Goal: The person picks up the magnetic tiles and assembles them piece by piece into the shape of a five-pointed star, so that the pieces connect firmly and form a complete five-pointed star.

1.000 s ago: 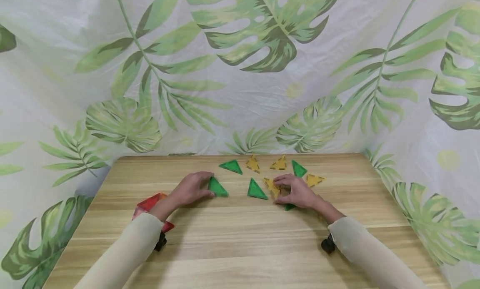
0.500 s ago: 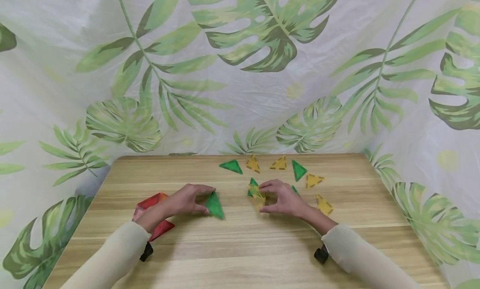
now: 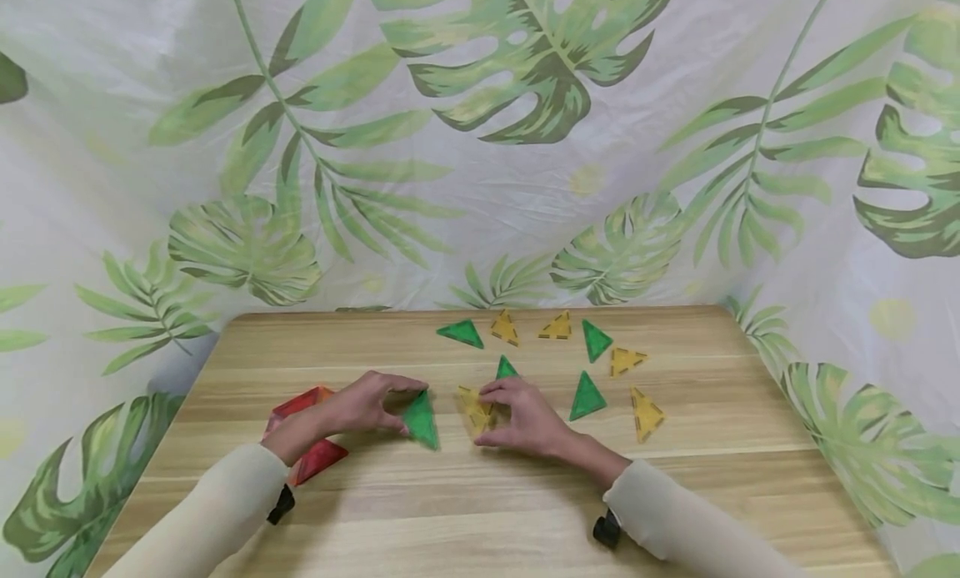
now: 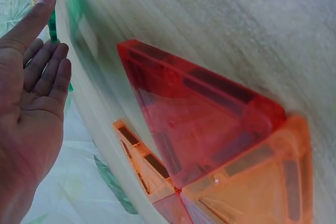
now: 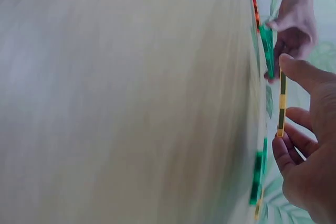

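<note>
My left hand (image 3: pixel 365 407) pinches a green triangular magnetic tile (image 3: pixel 422 419) between thumb and fingers, at the left of the table. Facing it, my right hand (image 3: pixel 525 418) pinches a yellow triangular magnetic tile (image 3: pixel 472 409) by its corners, a short way to the right of the green one. In the right wrist view the yellow tile (image 5: pixel 282 100) shows edge-on, with the left hand's green tile (image 5: pixel 267 51) beyond it. Under the left forearm lies a cluster of joined red and orange tiles (image 3: pixel 321 461); the left wrist view shows a red triangle (image 4: pixel 199 114) beside an orange one (image 4: pixel 257 177).
Loose green tiles (image 3: pixel 587 397) and yellow tiles (image 3: pixel 647 413) lie spread over the back and right of the wooden table (image 3: pixel 480 511). One green tile (image 3: pixel 507 367) is partly hidden behind the right hand. A leaf-patterned cloth (image 3: pixel 510 186) hangs behind the table.
The left hand has drawn its green tile toward the near left and turned it. The right hand has carried the yellow tile leftward, past the green tile in the middle, toward the left hand.
</note>
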The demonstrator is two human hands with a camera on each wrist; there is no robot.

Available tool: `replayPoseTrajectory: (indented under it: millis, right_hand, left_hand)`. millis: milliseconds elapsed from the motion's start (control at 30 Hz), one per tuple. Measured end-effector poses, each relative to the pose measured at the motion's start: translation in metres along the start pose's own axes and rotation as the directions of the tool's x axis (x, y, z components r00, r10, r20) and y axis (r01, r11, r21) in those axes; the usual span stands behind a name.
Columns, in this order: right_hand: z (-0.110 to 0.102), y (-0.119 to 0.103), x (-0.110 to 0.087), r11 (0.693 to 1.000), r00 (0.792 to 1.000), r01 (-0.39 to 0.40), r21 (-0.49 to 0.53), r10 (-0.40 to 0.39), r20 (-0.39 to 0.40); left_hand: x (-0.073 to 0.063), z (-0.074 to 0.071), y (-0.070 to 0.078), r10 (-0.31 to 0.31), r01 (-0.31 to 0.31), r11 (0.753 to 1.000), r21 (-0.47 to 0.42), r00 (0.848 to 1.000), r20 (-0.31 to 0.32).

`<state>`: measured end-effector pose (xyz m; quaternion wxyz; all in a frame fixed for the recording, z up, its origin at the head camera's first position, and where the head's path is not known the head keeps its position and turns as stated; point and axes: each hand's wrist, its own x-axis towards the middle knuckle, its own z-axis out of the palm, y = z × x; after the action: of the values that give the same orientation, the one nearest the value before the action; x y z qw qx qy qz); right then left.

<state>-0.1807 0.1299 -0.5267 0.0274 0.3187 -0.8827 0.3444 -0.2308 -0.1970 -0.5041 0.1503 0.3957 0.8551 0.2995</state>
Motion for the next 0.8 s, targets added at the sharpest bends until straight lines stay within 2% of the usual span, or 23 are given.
replayPoseTrajectory:
  millis: [267, 500, 800]
  right_hand:
    - [0.020, -0.016, 0.011, 0.998, 0.998, -0.055, -0.012, 0.055, 0.008]
    - [0.032, -0.018, 0.024, 0.995, 0.996, -0.089, -0.039, 0.089, -0.004]
    - [0.043, -0.023, 0.039, 0.993, 0.996, -0.092, -0.068, 0.091, -0.016]
  left_hand:
    - [0.003, 0.001, -0.007, -0.001, 0.001, 1.000, -0.012, 1.000, 0.026]
    - [0.005, -0.002, -0.011, -0.005, 0.005, 1.000, -0.002, 0.999, 0.033]
    - [0.005, -0.006, -0.017, 0.003, -0.002, 1.000, -0.029, 0.999, 0.041]
